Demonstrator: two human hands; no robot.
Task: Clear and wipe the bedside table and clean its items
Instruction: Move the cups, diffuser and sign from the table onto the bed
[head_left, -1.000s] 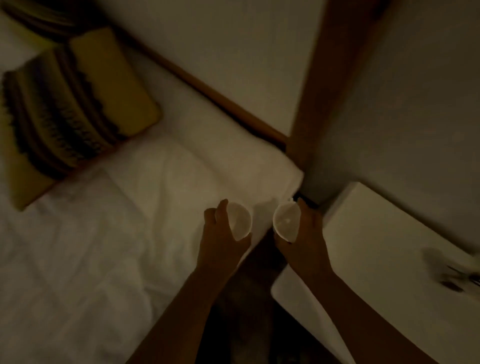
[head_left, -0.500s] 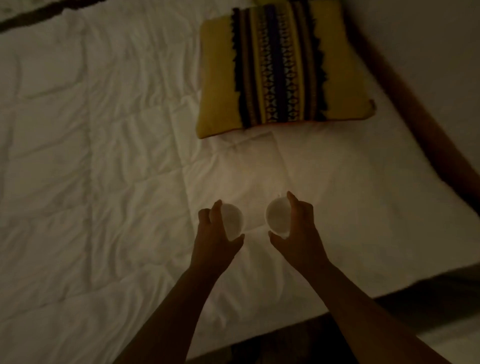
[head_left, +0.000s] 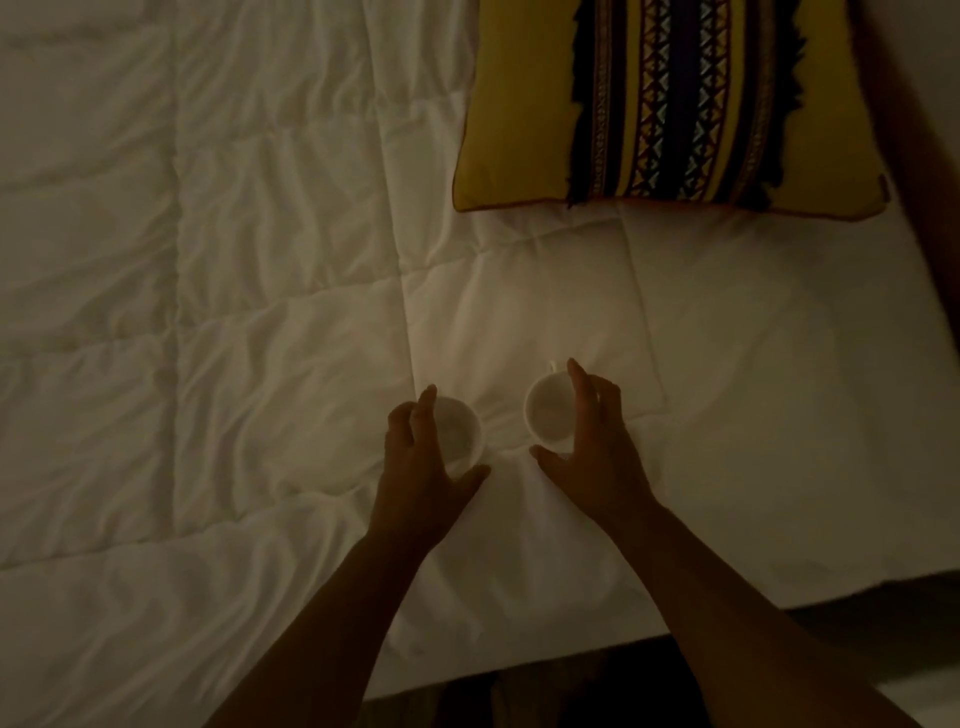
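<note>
Two small white cups stand upright on the white duvet (head_left: 260, 364), mouths up. Around the left cup (head_left: 460, 434) is my left hand (head_left: 415, 488), its fingers loose at the cup's left rim and its thumb spread out below it. My right hand (head_left: 597, 467) lies against the right side of the right cup (head_left: 548, 418), fingers nearly straight and thumb spread under the cup. A small handle shows at the far rim of the right cup. Neither hand clearly grips its cup. The bedside table is out of view.
A yellow cushion (head_left: 670, 104) with a dark patterned stripe lies at the head of the bed, far right. A wooden headboard (head_left: 924, 156) runs along the right edge. The bed's near edge drops to dark floor (head_left: 571, 696) between my arms.
The view swung from the bedside table over to the bed. Both cups came down onto the duvet, and my fingers have loosened and spread from around them.
</note>
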